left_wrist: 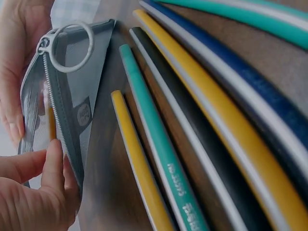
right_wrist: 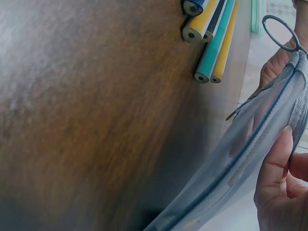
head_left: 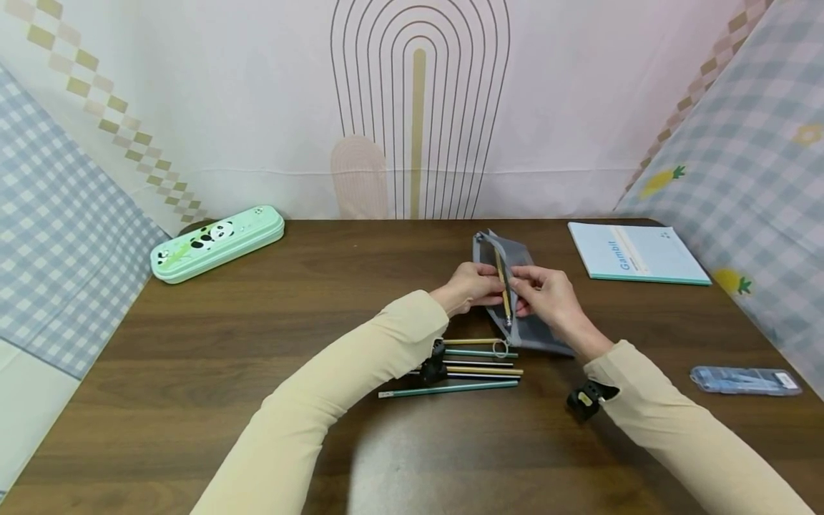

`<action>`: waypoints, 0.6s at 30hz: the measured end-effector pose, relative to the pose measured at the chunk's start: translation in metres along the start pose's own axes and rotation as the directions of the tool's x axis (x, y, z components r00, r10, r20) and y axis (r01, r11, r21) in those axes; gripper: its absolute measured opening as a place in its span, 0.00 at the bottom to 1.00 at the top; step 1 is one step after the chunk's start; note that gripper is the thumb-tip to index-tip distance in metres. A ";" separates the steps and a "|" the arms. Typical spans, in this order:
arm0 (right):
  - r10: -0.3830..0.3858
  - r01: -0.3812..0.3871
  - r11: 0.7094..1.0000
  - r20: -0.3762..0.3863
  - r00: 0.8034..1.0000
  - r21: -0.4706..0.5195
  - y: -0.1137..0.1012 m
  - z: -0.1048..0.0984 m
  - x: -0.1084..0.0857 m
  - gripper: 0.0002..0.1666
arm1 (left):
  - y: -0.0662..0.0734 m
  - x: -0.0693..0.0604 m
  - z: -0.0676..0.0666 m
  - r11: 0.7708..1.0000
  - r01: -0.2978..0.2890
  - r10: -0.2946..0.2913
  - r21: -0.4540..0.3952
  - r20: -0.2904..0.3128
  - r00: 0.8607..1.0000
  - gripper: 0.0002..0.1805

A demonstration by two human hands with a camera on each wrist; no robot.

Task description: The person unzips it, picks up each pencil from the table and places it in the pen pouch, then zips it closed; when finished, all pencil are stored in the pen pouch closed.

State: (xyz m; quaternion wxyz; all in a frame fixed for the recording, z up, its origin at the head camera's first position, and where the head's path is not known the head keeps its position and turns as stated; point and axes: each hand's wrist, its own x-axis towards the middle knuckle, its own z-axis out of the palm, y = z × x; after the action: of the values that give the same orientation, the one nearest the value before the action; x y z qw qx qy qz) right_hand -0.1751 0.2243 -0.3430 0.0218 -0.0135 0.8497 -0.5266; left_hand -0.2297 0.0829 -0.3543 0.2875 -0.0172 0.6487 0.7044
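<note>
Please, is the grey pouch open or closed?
The pouch is open: in the head view, its edges stand apart and a yellow pencil shows between them.

In the head view, some pencils (head_left: 489, 370) are partly hidden behind a black wrist camera (head_left: 434, 363), and both sleeves (head_left: 335, 379) are cut off by the bottom edge. The label on the clear case (head_left: 787, 380) is too small to be read. In the left wrist view, part of the yellow pencil (left_wrist: 51, 122) inside the gray pouch (left_wrist: 86, 110) is hidden by the left hand (left_wrist: 38, 192).
</note>
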 end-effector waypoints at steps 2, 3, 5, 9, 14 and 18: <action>-0.003 0.003 1.000 -0.005 1.000 -0.009 0.000 0.000 0.000 0.22 | -0.001 -0.002 0.001 1.000 -0.019 0.019 -0.015 0.000 1.000 0.26; -0.005 0.005 1.000 -0.008 1.000 -0.012 0.000 -0.001 0.000 0.22 | -0.001 -0.003 0.000 0.999 -0.026 0.026 -0.022 0.010 1.000 0.26; -0.008 0.008 1.000 -0.011 1.000 -0.016 0.001 -0.001 0.000 0.22 | -0.001 -0.007 -0.004 0.999 -0.035 0.036 -0.027 0.040 0.999 0.27; -0.007 0.007 1.000 -0.016 1.000 -0.011 0.002 -0.003 0.000 0.23 | -0.001 -0.016 -0.022 0.999 -0.030 0.026 0.026 0.157 0.987 0.26; -0.016 0.016 1.000 -0.026 1.000 0.000 0.004 -0.005 0.000 0.23 | -0.003 -0.029 -0.055 0.977 -0.040 -0.026 0.210 0.302 0.953 0.23; -0.017 0.017 1.000 -0.017 1.000 -0.004 0.004 -0.006 -0.001 0.24 | -0.007 -0.038 -0.078 0.932 -0.053 -0.083 0.358 0.354 0.931 0.22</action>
State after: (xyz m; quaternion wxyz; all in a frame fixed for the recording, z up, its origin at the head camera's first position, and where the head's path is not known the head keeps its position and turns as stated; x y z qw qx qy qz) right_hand -0.1747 0.2312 -0.3441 0.0100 -0.0163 0.8509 -0.5250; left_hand -0.2222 -0.0035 -0.3581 0.4063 0.1615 0.7025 0.5615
